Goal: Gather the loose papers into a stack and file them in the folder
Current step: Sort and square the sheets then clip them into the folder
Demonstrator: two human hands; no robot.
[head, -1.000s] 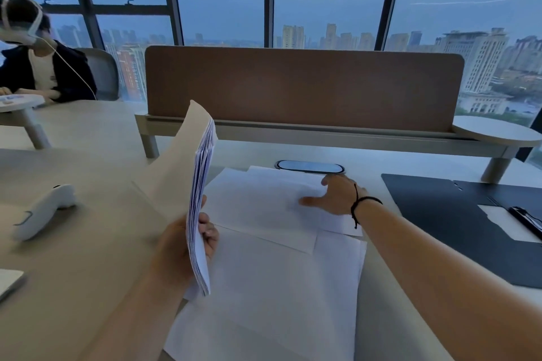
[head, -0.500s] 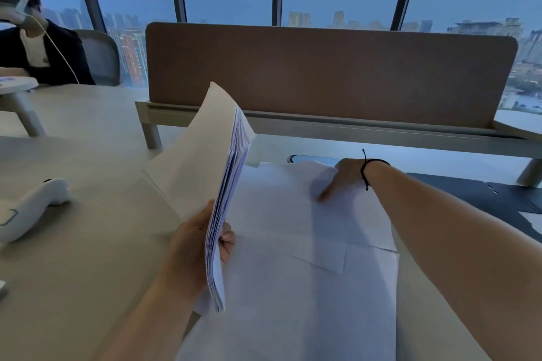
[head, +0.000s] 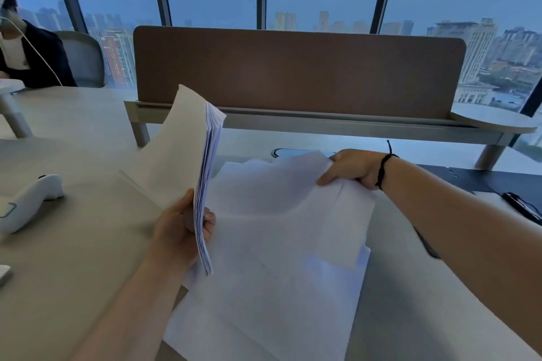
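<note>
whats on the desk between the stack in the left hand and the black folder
Loose white sheets spread on the desk, and the right hand lifting one by its far edge. The head view shows this between the held stack and folder.

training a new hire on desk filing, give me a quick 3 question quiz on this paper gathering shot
1. True or false: the left hand holds a stack of papers upright, on edge.
2. What is the right hand doing? A) resting flat on the desk B) pinching the far corner of a loose sheet and lifting it C) holding the dark folder
3. Fill in: the open dark folder lies on the desk to the ____ of the loose sheets.

Key
1. True.
2. B: the sheet's far corner is raised off the other papers.
3. Right, beyond the right forearm.
</note>
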